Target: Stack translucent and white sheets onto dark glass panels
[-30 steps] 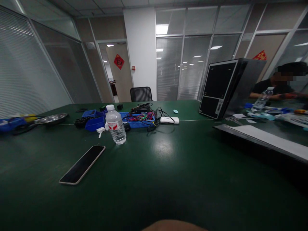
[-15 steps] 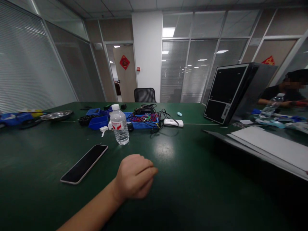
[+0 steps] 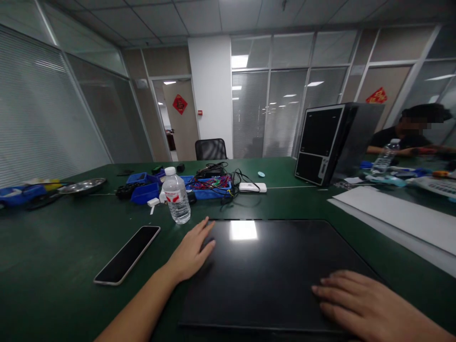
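A flat black glossy panel (image 3: 270, 280) lies on the green table in front of me, with a ceiling light mirrored near its far edge. My left hand (image 3: 192, 254) is at its left edge, the fingers stretched out and slightly apart, the thumb over the surface. Over the near right part of the panel, my right hand (image 3: 359, 301) lies with its fingers extended. Neither hand is gripping anything. A phone (image 3: 127, 256) with a dark screen lies left of my left arm. Just beyond my left hand stands a clear water bottle (image 3: 177, 199) with a white cap.
Blue bins (image 3: 145, 192) and a blue tray (image 3: 210, 194) of tangled wires sit behind the bottle, near a white power strip (image 3: 252, 187). A computer tower (image 3: 320, 145) stands at the back right. White boards (image 3: 399, 218) lie on the right. Another person (image 3: 402, 133) sits far right.
The black panel, earlier raised at the right, now lies flat in front of me. My left hand has uncurled onto its edge, and my right hand has come into view.
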{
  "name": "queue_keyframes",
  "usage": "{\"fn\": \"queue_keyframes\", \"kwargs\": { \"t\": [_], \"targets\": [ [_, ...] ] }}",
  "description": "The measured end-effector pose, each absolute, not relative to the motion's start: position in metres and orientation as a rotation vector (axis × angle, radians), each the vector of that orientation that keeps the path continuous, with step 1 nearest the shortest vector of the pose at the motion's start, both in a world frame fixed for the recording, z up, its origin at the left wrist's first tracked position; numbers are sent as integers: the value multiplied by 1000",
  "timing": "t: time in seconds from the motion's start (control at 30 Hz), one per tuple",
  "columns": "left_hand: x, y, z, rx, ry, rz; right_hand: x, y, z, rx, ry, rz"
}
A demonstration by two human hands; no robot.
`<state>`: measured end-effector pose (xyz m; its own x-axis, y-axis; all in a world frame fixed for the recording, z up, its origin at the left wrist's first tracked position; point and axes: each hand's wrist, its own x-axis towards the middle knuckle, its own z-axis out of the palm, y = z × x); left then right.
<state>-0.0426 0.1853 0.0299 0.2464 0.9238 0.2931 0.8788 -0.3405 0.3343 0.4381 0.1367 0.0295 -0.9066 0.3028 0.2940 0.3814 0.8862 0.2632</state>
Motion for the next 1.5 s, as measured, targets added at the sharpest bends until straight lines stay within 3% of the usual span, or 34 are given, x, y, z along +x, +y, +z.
{"fn": "queue_keyframes", "kwargs": {
  "t": [0.1, 0.2, 0.43, 0.73, 0.93, 1.33, 1.5],
  "targets": [
    [-43, 188, 29, 2361, 1733, 322, 461, 200, 50, -996, -2635, -393],
    [-40, 192, 36, 2367, 1816, 241, 505, 262, 54, -1732, -2227, -373],
    [-41, 199, 36, 2271, 2205, 354, 574, 300, 15, -2346, -1697, -209],
    [-53, 206, 20, 2108, 2120, 433, 587, 315, -2, -2343, -1745, -316],
    [-50, 205, 19, 2137, 2109, 309, 593, 324, -16, -2337, -1824, -163],
    [-48, 210, 24, 2138, 2098, 463, 561, 310, 16, -2104, -1987, -224],
    [-44, 208, 25, 2199, 2107, 614, 519, 290, 26, -1894, -2041, -504]
  ]
}}
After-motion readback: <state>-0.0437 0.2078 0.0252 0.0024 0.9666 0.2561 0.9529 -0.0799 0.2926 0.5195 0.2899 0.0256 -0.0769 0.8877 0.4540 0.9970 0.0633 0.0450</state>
